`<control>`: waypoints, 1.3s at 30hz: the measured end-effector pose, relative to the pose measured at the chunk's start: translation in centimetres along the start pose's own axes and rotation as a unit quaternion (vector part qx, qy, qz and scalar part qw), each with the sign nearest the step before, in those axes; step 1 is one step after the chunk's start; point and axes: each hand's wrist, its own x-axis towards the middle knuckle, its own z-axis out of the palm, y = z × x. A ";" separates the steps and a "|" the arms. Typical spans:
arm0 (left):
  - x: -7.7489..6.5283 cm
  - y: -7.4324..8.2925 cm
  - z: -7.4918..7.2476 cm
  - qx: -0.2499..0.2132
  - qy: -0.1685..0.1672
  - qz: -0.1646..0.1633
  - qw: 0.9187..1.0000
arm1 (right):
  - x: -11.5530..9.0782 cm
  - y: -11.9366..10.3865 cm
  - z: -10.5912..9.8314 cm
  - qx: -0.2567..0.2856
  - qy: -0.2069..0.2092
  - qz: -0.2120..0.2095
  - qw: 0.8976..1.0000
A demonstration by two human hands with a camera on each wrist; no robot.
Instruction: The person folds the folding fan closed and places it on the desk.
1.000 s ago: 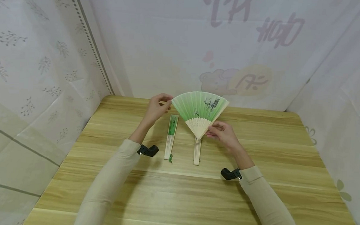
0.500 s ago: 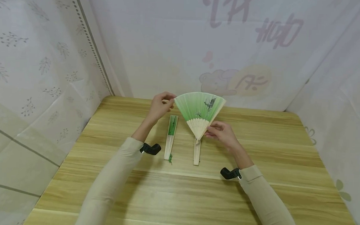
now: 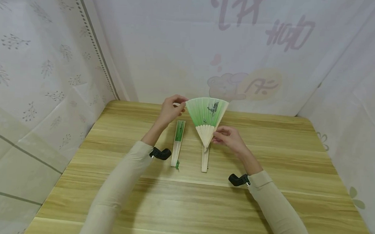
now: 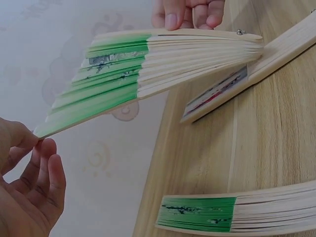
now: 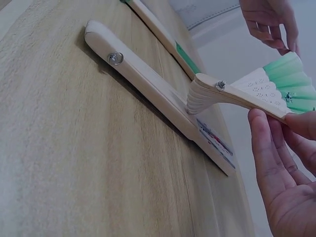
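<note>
A green folding fan with pale ribs and a dark printed motif is partly spread, raised over the middle of the table. My left hand pinches the tip of its left outer rib between thumb and fingers. On the other side, my right hand pinches the right outer rib low down, near the pivot. Beneath the pivot lies a folded fan with a metal rivet and a small red and dark print, partly hidden by the green one. Left of it rests a folded green fan with a green tassel.
The wooden table stands against a printed white curtain at the back. More patterned cloth hangs at the left. Each wrist carries a black camera mount.
The held green fan has narrowed as my left hand moved right, bringing its left rib closer to the other. My right hand has shifted only slightly left. Both folded fans stayed put.
</note>
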 end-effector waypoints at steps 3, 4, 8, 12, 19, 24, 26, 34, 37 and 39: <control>0.1 0.1 0.3 0.001 -0.001 0.000 1.000 | 0.0 -0.1 0.2 -0.008 -0.003 -0.002 1.000; 0.1 0.1 0.4 0.001 -0.002 0.000 1.000 | 0.0 -0.2 0.2 -0.010 -0.004 -0.003 1.000; 0.2 0.2 0.8 0.000 -0.003 0.001 1.000 | 0.0 -0.2 0.3 -0.017 -0.012 -0.008 1.000; 0.4 0.2 1.4 -0.010 -0.005 -0.003 1.000 | 0.1 -0.2 0.4 -0.023 -0.020 -0.009 0.999; 0.9 0.1 2.6 -0.013 -0.001 -0.007 1.000 | 0.3 -0.1 0.5 -0.043 -0.031 -0.015 0.998; 1.1 0.2 3.5 -0.014 -0.003 -0.007 1.000 | 0.4 -0.1 0.8 -0.055 -0.041 -0.020 0.997; 1.3 0.1 3.8 -0.016 -0.002 -0.010 1.000 | 0.4 -0.2 0.9 -0.052 -0.043 -0.017 0.998; 1.7 -0.3 4.7 -0.019 0.009 -0.007 1.000 | 0.3 -0.7 1.6 -0.045 -0.048 -0.003 0.998; 1.8 -0.5 5.0 -0.029 0.011 -0.008 0.999 | 0.3 -0.8 1.7 -0.047 -0.050 -0.003 0.998; 1.7 -0.5 5.1 -0.033 0.011 -0.012 0.999 | 0.4 -0.7 1.7 -0.049 -0.052 -0.005 0.997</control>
